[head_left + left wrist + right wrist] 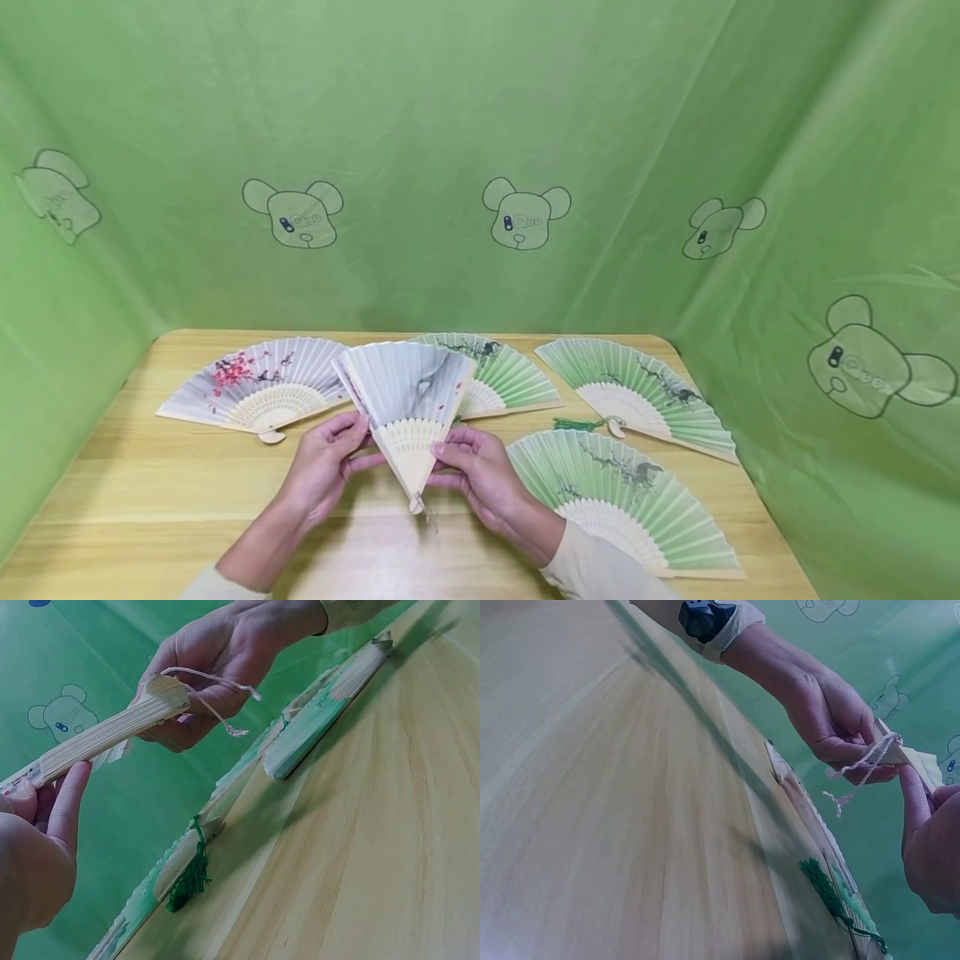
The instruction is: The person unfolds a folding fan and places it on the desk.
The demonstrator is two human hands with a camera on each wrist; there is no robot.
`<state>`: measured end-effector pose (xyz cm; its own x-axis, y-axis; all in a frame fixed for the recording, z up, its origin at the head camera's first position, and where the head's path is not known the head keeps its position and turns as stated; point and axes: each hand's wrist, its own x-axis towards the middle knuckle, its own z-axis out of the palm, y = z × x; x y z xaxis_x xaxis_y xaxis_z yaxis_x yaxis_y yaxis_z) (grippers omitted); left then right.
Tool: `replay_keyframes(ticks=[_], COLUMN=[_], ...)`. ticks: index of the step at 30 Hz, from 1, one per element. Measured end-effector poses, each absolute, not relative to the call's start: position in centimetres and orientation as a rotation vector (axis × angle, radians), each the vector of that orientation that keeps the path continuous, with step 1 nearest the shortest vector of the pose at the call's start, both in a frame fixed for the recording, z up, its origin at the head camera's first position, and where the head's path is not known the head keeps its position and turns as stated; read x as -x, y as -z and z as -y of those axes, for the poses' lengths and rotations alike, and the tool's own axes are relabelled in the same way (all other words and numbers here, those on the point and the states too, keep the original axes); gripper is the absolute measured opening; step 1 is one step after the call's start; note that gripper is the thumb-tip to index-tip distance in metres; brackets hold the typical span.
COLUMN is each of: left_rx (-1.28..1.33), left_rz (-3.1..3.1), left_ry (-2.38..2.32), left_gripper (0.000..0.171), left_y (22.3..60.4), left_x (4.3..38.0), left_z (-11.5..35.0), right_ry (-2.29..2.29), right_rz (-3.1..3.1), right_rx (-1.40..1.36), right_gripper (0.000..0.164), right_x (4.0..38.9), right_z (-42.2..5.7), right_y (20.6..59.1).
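A partly spread white-grey folding fan [408, 392] with a dark branch print is held above the table by both hands. My left hand [327, 462] pinches its left edge between thumb and fingers. On the right edge, my right hand [483, 477] grips with the thumb on the pale ribs [407, 442]. The fan's pivot end points toward me, and a light cord [217, 705] dangles from it in the left wrist view. Both hands, the left hand [37, 862] and the right hand [217, 656], appear there around the stack of ribs.
On the wooden table [135, 517] lies an open grey fan with pink blossoms [255, 375] at the left. Open green fans lie at the back middle [487, 375], the back right [645, 392] and the front right [622, 492]. A green tassel [577, 424] hangs off one. Green cloth [420, 100] walls the table.
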<state>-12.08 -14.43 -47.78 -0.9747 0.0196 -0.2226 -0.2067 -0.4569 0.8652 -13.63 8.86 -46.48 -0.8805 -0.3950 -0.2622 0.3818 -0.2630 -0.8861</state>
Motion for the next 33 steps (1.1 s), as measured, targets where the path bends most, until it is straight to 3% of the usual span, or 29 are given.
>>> replay_keyframes(ticks=[33], left_rx=[0.299], left_rz=[-1.577], left_ry=[-2.619], left_gripper=[0.012], left_y=[48.1], left_x=[10.9], left_z=[14.5], right_ry=[2.278], right_rz=[-1.444], right_rx=[-0.015], right_gripper=[0.012], right_x=[13.4], right_z=[-9.3], right_y=[46.8])
